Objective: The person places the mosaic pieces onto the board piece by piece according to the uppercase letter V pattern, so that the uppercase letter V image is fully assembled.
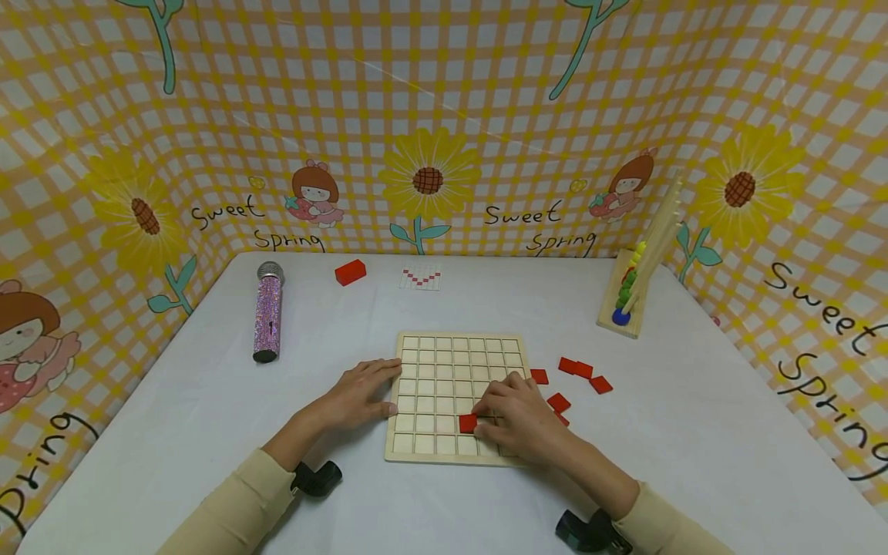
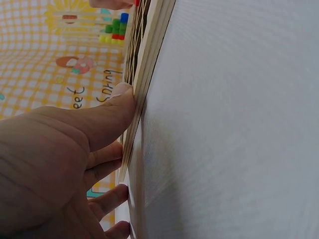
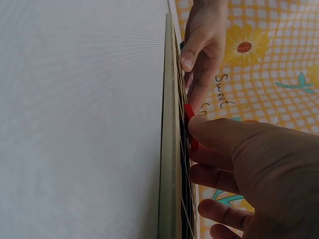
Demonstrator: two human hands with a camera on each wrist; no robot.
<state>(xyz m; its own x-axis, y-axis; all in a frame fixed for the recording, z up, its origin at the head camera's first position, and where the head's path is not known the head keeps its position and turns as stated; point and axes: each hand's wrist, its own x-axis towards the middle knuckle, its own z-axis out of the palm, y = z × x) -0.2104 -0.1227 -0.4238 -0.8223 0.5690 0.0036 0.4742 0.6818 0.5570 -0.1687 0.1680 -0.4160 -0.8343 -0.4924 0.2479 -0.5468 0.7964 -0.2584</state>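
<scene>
A wooden grid board lies flat in the middle of the white table. My right hand is over its lower right part and pinches a red square tile between thumb and fingers. In the right wrist view that red tile is tilted against the grid, with the thumb on it. My left hand rests at the board's left edge, its thumb and extended fingers touching the rim. The left wrist view shows the left thumb against the board's side. Part of the grid is hidden under my right hand.
Several loose red tiles lie right of the board. Behind it are a red block and a small pattern card. A glittery microphone lies at the left, and a wooden bead rack stands at the back right.
</scene>
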